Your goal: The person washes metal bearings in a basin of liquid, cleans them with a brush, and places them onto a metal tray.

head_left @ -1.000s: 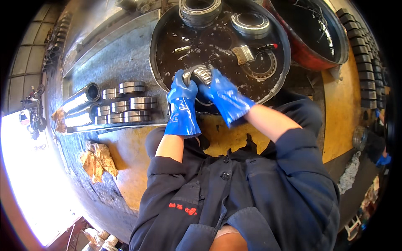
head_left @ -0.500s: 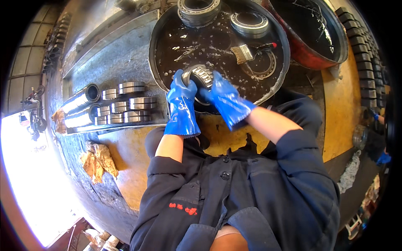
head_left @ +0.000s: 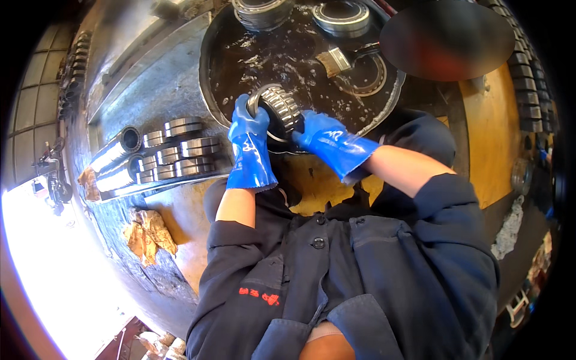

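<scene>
In blue rubber gloves, both my hands hold a roller bearing over the near side of a round metal tub of dark liquid. My left hand grips its left side, by a plain ring edge. On the right, my right hand closes on the lower side; its fingertips are partly hidden. The row of rollers faces up between the hands. Farther back in the tub lie a paint brush with a dark handle and a thin ring. Larger bearings and a bearing stand at the far side.
Left of the tub, a metal tray carries several shiny steel rings and long ring stacks. A crumpled brown cloth or paper lies nearer. Dark rings are stacked at far right. A blurred oval covers the upper right.
The bearing has turned and tilted in my hands, so more of its rollers show. The view has shifted, with the tub now lying farther left and up.
</scene>
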The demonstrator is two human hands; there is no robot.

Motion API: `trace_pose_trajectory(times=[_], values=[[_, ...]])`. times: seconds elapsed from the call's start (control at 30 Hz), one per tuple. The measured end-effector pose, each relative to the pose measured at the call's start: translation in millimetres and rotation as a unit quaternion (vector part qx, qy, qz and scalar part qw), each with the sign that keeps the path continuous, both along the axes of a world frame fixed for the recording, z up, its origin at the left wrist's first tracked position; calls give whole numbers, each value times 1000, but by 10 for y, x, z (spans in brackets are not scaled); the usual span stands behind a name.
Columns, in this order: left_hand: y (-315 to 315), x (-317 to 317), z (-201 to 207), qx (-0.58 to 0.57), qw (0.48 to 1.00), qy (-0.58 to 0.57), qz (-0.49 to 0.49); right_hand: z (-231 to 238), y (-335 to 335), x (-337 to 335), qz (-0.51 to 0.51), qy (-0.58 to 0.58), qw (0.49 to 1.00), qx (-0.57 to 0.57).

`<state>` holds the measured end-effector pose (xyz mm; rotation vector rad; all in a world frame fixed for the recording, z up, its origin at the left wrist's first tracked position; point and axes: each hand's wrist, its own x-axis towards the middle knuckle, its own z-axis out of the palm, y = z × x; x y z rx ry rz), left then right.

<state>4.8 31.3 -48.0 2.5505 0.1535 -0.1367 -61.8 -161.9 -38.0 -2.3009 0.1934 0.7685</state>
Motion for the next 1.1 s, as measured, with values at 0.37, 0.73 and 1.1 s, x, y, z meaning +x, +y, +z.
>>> trace_pose_trajectory(times=[0.37,0.73,1.1], values=[[-33,-28,-37,-17,999,-37,-13,-73,-212,208,12,93,995,-36],[36,103,-122,-29,999,19,-14,-453,-260,301,-88,33,986,141],[-276,159,239,103,989,66,-83,-1332,-20,251,-86,84,962,244]])
